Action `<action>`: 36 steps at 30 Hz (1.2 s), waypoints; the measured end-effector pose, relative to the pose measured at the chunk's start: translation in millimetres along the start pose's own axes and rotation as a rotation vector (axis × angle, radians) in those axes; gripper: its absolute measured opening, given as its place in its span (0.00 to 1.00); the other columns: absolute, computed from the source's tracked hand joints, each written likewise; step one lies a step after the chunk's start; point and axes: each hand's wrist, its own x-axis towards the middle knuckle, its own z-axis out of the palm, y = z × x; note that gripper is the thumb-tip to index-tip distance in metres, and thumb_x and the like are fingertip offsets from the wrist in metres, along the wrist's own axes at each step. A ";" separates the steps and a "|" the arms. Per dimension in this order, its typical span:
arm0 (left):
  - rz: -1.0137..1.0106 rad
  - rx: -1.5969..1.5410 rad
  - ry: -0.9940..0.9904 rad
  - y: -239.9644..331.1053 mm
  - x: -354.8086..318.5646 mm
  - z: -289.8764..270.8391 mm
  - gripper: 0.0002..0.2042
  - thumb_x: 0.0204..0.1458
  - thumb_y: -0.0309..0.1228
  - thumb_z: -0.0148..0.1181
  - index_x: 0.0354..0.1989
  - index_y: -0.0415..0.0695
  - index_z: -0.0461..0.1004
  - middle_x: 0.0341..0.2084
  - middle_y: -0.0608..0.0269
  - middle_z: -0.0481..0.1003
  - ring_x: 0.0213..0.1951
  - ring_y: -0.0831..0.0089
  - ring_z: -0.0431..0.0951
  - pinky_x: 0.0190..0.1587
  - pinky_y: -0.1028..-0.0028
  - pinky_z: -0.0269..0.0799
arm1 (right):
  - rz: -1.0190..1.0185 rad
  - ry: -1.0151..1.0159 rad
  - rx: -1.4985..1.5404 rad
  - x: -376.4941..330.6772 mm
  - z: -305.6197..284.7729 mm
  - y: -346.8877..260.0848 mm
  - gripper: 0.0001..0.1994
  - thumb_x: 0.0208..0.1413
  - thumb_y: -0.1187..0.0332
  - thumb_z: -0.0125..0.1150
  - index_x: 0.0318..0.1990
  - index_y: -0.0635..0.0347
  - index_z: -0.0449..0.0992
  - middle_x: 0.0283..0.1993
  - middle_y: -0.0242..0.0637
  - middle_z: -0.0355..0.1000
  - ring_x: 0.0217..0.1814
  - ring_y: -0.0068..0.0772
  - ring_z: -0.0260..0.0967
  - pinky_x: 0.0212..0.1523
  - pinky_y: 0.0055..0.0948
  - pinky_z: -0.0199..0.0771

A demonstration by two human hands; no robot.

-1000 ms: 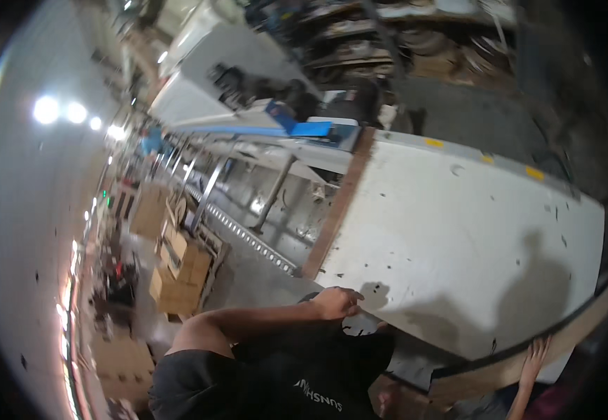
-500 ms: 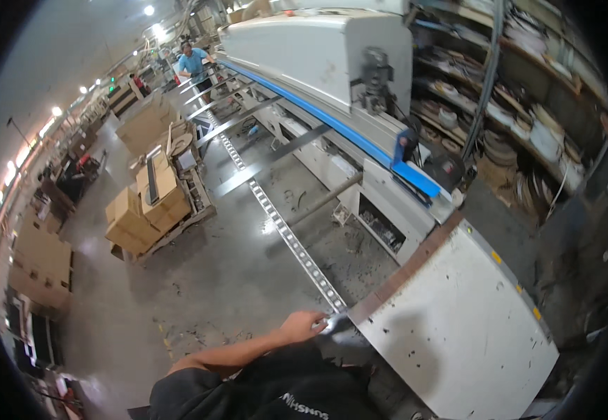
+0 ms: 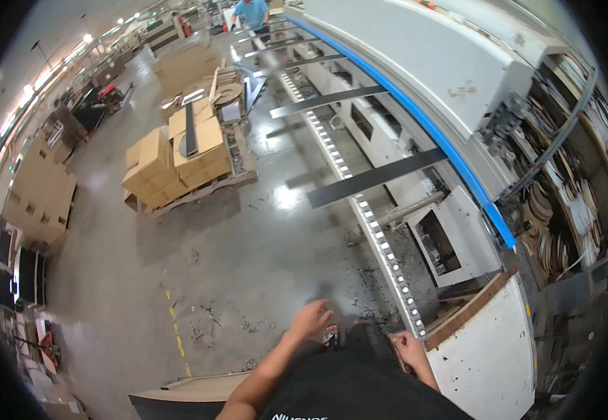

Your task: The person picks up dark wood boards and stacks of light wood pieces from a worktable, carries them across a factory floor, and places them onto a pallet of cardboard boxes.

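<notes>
My left hand [image 3: 310,317] hangs over the floor in front of my dark shirt. Its fingers are loosely stretched, and no object shows in them. My right hand [image 3: 407,347] is close to the near end of the roller rail [image 3: 386,257], beside the white tabletop [image 3: 487,346]. The fingers there are bent together, and whatever they may pinch is too small to make out. Beyond my hands, a dark flat strip [image 3: 377,178] sticks out from the long machine [image 3: 416,59] across the rail. A second dark strip [image 3: 328,102] lies farther along, parallel to it.
Cardboard boxes [image 3: 201,143] sit on a wooden pallet [image 3: 244,173] to the left. A blue guide bar [image 3: 435,129] runs along the machine. A person in a blue shirt [image 3: 251,12] stands at its far end. Black scraps litter the floor; loaded shelves [image 3: 566,164] stand at right.
The view has shifted, and the machine now appears farther right. My right hand has come into view by the white tabletop. My left hand is now away from the rail's end.
</notes>
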 end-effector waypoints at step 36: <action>-0.692 0.141 -0.163 -592.9 9.2 -369.7 0.20 0.65 0.43 0.50 0.50 0.41 0.81 0.47 0.45 0.82 0.48 0.51 0.81 0.54 0.52 0.73 | -0.481 -0.329 -0.317 525.6 340.8 -594.8 0.22 0.61 0.52 0.62 0.53 0.60 0.77 0.50 0.47 0.79 0.55 0.53 0.76 0.54 0.50 0.75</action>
